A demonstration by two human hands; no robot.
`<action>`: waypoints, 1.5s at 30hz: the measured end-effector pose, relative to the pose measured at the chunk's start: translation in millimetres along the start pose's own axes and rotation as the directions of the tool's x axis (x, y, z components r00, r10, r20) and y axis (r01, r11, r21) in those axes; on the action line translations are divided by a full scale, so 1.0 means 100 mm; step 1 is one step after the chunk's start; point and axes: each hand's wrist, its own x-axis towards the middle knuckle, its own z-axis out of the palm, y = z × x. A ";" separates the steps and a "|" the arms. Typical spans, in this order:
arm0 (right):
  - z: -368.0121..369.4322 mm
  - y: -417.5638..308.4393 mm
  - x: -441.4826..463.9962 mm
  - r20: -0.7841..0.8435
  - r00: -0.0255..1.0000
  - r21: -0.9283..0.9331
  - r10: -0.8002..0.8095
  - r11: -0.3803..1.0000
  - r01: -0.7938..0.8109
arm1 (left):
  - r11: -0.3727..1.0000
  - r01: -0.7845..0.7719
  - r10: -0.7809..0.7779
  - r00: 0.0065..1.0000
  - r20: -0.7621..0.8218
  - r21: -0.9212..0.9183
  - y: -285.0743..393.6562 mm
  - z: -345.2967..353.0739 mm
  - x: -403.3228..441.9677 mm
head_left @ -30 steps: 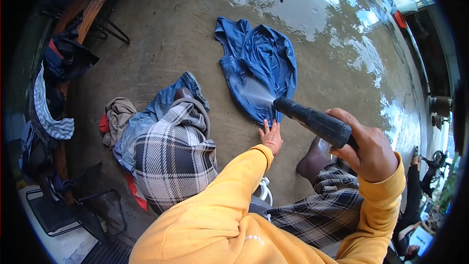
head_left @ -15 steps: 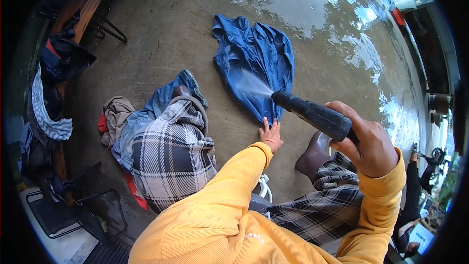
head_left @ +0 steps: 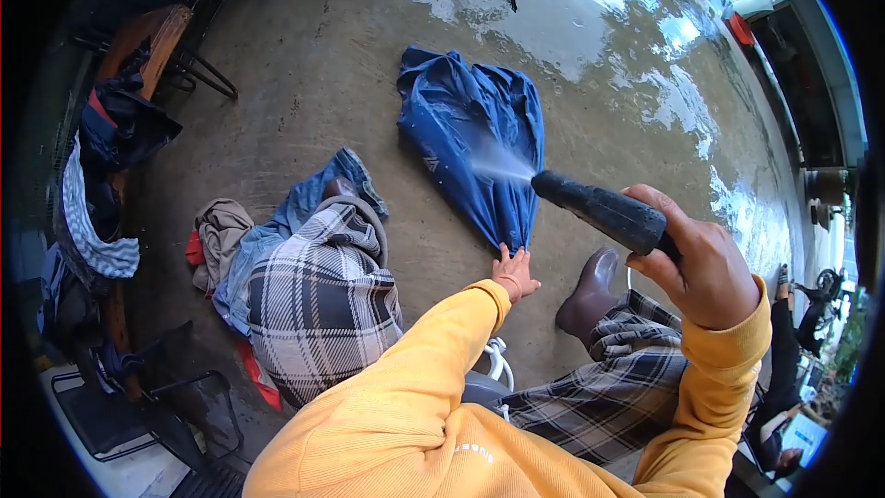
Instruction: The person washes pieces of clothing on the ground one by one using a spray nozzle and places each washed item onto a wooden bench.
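Note:
A wet blue garment (head_left: 461, 120) with a small white logo lies spread on the concrete floor, narrowing toward me; its exact kind is unclear. At the narrow near end, my left hand (head_left: 516, 275) has its fingers closed on the gathered cloth. My right hand (head_left: 705, 263) is wrapped round a black spray nozzle (head_left: 599, 212), held above the floor to the right. Its tip points left, and a white water spray (head_left: 501, 164) comes out onto the middle of the garment. The fingers' undersides are hidden on both hands.
Jeans (head_left: 318, 186), a beige garment (head_left: 221, 229) and red cloth lie beside my left leg. A wooden bench (head_left: 152, 41) holding clothes and a black chair (head_left: 101, 410) stand at left. My brown boot (head_left: 588, 295) is at right. Puddles (head_left: 608, 37) cover the far floor.
The nozzle has shifted slightly right relative to the garment, with the spray still on it. The garment looks narrower and its logo now shows. My view has moved slightly.

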 end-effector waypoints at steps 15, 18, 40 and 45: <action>-0.18 0.27 0.05 0.051 0.979 -0.179 0.197 0.966 -0.186 | 0.981 -0.190 0.194 0.958 0.212 -0.036 -0.03 -0.04 0.16; -0.13 0.35 0.12 -0.015 0.980 -0.135 0.201 0.970 -0.201 | 0.975 -0.223 0.217 0.945 0.246 -0.001 -0.05 0.05 0.27; 0.04 -0.02 0.15 0.072 0.994 -0.036 -0.084 0.996 0.087 | 0.970 0.036 -0.218 0.566 -0.795 -0.240 -0.35 -0.30 0.29; 0.06 -0.06 0.13 0.018 0.993 -0.037 -0.117 0.992 0.117 | 0.982 0.079 -0.180 0.644 -0.744 -0.169 -0.90 -0.26 0.54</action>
